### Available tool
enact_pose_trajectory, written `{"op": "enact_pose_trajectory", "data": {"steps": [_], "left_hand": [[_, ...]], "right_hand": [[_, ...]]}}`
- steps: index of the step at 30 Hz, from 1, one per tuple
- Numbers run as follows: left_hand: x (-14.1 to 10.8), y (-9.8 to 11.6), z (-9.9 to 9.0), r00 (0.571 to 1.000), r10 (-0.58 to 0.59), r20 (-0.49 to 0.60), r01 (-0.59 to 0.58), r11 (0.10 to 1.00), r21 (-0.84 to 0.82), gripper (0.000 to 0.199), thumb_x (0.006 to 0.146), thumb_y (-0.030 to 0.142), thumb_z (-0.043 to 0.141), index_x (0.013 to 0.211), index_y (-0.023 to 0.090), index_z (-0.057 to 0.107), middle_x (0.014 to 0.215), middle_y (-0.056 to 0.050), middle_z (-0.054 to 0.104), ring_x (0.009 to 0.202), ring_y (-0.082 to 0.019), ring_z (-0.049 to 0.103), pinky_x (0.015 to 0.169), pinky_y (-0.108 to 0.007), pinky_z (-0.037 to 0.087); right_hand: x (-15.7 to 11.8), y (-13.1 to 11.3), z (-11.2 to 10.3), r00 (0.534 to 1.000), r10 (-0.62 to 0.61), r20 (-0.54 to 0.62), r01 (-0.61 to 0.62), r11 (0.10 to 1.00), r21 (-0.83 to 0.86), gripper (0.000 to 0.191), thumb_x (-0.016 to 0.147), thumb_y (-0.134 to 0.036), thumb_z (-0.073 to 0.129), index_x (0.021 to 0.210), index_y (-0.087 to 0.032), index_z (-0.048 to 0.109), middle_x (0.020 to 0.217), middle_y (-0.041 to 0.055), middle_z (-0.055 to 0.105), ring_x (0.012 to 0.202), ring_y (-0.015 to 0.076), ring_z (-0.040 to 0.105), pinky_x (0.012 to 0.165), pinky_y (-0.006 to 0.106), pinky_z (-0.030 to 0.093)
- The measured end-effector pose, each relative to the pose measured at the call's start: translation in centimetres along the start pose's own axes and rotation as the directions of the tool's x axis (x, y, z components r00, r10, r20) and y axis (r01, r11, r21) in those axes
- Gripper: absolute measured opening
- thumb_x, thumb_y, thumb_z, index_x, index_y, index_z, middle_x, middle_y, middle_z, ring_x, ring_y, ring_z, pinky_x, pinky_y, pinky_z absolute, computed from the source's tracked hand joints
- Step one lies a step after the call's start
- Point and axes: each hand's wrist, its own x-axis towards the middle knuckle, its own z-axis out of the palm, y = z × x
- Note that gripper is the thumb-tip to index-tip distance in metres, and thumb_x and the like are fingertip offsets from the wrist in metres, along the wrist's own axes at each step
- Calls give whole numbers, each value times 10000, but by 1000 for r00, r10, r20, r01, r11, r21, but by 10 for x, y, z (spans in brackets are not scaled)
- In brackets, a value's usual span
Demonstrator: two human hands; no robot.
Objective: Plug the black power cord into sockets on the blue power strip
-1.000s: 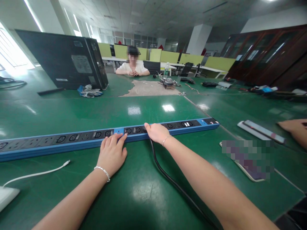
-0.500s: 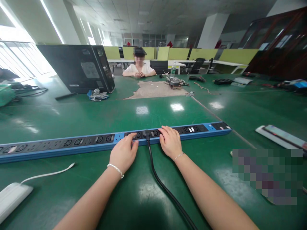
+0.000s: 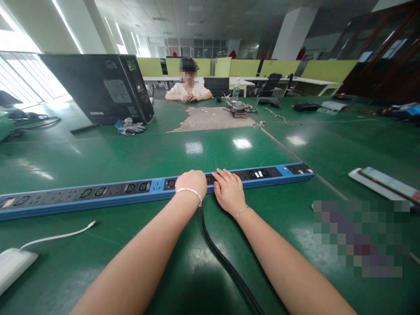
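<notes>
Blue power strip (image 3: 157, 187) lies across green table (image 3: 131, 157); looks stiff, fairly heavy, best held by side edges. Left hand (image 3: 192, 183) fisted over hidden end of bendy black cable (image 3: 236, 276); right hand (image 3: 229, 189), fingers loosely spread, rests on strip, grasping nothing.

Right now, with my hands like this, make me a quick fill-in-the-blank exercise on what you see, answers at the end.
1. The right hand rests on a power strip whose sides are ____.
2. From under the left hand runs a cable coloured ____.
3. Bracelets circle ____ wrists.
4. Across the table sits a person whose top is ____.

Missing words: blue; black; both; white.
</notes>
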Motion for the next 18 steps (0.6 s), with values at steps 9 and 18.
{"op": "enact_pose_trajectory", "data": {"steps": [9, 18], "left_hand": [[-13, 2, 11, 998, 13, -66, -11, 999, 32, 356, 845, 120, 291, 1013, 110, 604, 852, -173, 689, 838, -250, 674, 707, -351, 514], [-6, -1, 7, 999, 21, -40, -20, 1000, 10, 346, 824, 111, 307, 957, 97, 627, 877, -186, 690, 876, -248, 669, 737, -344, 514]], "right_hand": [[1, 0, -2, 999, 5, 44, -4, 1000, -17, 390, 913, -294, 355, 1247, -234, 546, 1337, 31, 513, 1258, 194, 387, 1043, 382, 244], [0, 1, -2, 999, -2, 43, 2, 1000, 2, 388, 915, -310, 358, 1243, -230, 549, 1339, 31, 511, 1261, 201, 387, 1042, 388, 243]]}}
